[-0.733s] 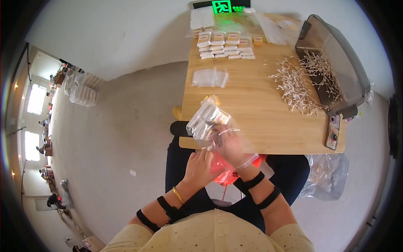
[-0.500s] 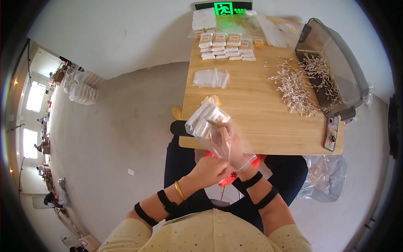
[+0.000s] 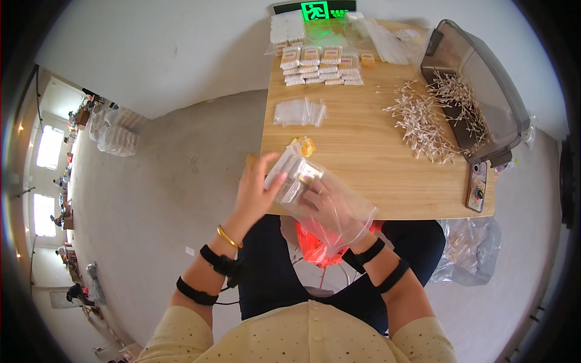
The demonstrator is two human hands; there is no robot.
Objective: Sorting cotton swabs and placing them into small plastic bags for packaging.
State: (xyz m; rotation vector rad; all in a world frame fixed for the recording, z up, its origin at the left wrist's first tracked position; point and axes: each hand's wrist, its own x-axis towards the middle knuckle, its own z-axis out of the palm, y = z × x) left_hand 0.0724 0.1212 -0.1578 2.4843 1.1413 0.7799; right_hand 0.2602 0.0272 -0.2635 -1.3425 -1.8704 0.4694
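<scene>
A clear plastic zip bag [image 3: 357, 209] lies slantwise over the table's near left edge, with several small packs of cotton swabs [image 3: 296, 181] at its far end. My right hand [image 3: 327, 202] is inside the bag up to the wrist, its fingers bent against the packs; the film blurs their exact grip. My left hand [image 3: 257, 187] is beside the bag's left end, fingers spread, thumb close to or touching the film. Just beyond the bag lie yellow printed cards [image 3: 304, 146]. A stack of small clear bags [image 3: 299, 113] rests farther back.
Stacked packs of cotton swabs [image 3: 311, 57] stand at the back left of the table [image 3: 357, 139]. Loose cotton swabs [image 3: 417, 121] spill from a tipped grey bin [image 3: 496, 91] at right, near a phone [image 3: 477, 189]. A red bag [image 3: 318, 247] hangs below the table edge.
My left hand has left the bag's near opening and moved forward and left to its far end, fingers spreading. My right hand stays inside; the bag's near end now spreads rightward.
</scene>
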